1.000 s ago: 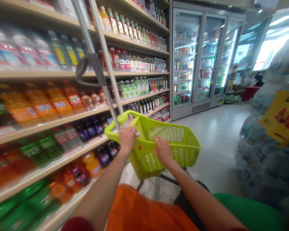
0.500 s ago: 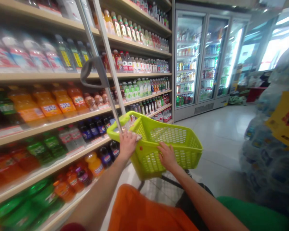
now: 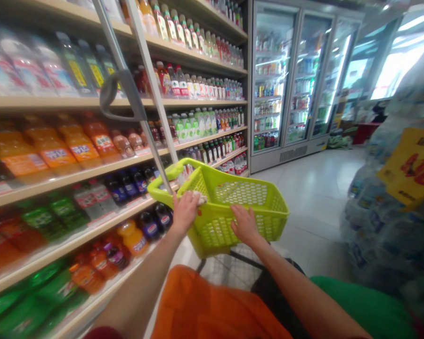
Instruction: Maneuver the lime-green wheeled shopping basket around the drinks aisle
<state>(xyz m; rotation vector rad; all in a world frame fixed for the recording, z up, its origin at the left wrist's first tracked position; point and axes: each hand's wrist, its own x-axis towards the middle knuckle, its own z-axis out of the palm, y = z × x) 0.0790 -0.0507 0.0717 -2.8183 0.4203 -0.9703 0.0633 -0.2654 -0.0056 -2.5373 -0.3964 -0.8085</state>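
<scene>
A lime-green shopping basket [image 3: 229, 221] with holes in its walls stands at the centre on a dark cart frame. My left hand [image 3: 186, 207] lies on its near left corner, over a pale crumpled cloth [image 3: 199, 197]; the fingers press against cloth and rim. On the near rim rests my right hand [image 3: 245, 223], its fingers apart and bent over the edge. A metal pole [image 3: 151, 146] with a grey loop handle [image 3: 123, 96] rises beside the basket's left end.
Shelves [image 3: 212, 102] of drink bottles run along the left. Glass-door fridges [image 3: 289, 84] stand at the back. Wrapped bottle packs [image 3: 378, 221] with a yellow price sign [image 3: 415, 167] are stacked at the right. Pale floor [image 3: 314, 188] shows between them.
The basket and both hands have shifted slightly left and up in the view. Shelves and bottle stack have also slid left. Both hands stay on the basket.
</scene>
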